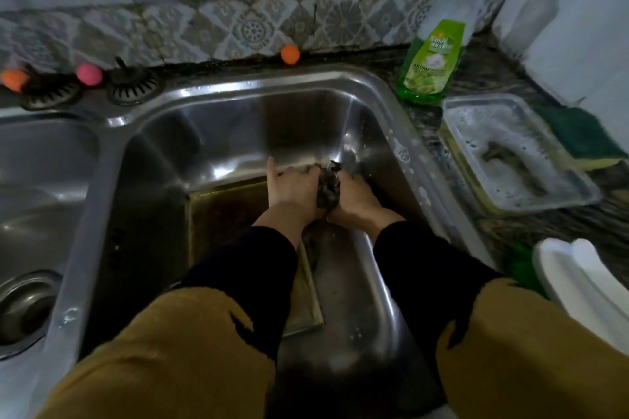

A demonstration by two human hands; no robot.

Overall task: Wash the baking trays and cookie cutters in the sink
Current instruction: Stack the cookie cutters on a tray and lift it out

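Steel sink (238, 105): tray (221, 214) beneath both hands' fingers (299, 173).

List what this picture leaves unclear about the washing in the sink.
- Head view: the baking tray is partly covered by both forearms; its dark surface hides how clean it is.
- The dark wad gripped between left hand and right hand is too dim to identify.
- Cookie cutters: none can be made out.
- The white dish is cut off by the right edge.

baking tray (221, 214) in sink (238, 105) | soap bottle (430, 61) behind container (520, 153), both right of sink
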